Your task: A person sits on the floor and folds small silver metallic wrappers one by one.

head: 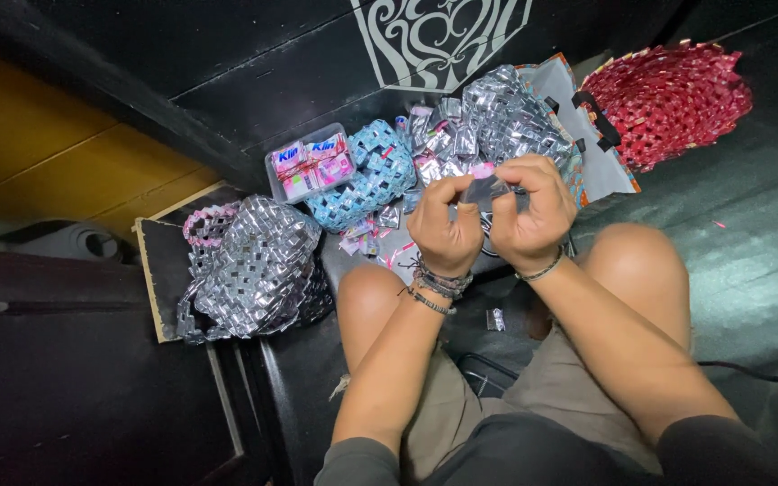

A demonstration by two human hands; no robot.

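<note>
Nearest the camera, the person sits on a dark floor (749,270) with bare knees raised, both forearms reaching forward between them. The left hand (443,225), with several braided bracelets at the wrist, has its fingers curled in and its thumb and forefinger pinching one end of a small silvery foil strip (488,189). The right hand (533,211), wearing a thin bracelet, pinches the other end of the same strip, its fingers folded tight over it. The strip sits in the air between the two hands, above the gap between the knees. It looks very light, thin and slick, likely to crease sharply and hold a fold, so a fingertip grip at its ends or along a folded edge seems the surest hold; a hard squeeze in the middle would probably crumple it. A tiny foil scrap (495,318) lies on the floor beneath the wrists. Beyond the left knee, a woven silver bag (254,270) rests on a flat board. Farther on stand a clear plastic box (311,162) of folded wrappers, a woven blue piece (366,175) and a heap of loose silver wrappers (497,117). At the far right lies a woven red piece (668,94).
</note>
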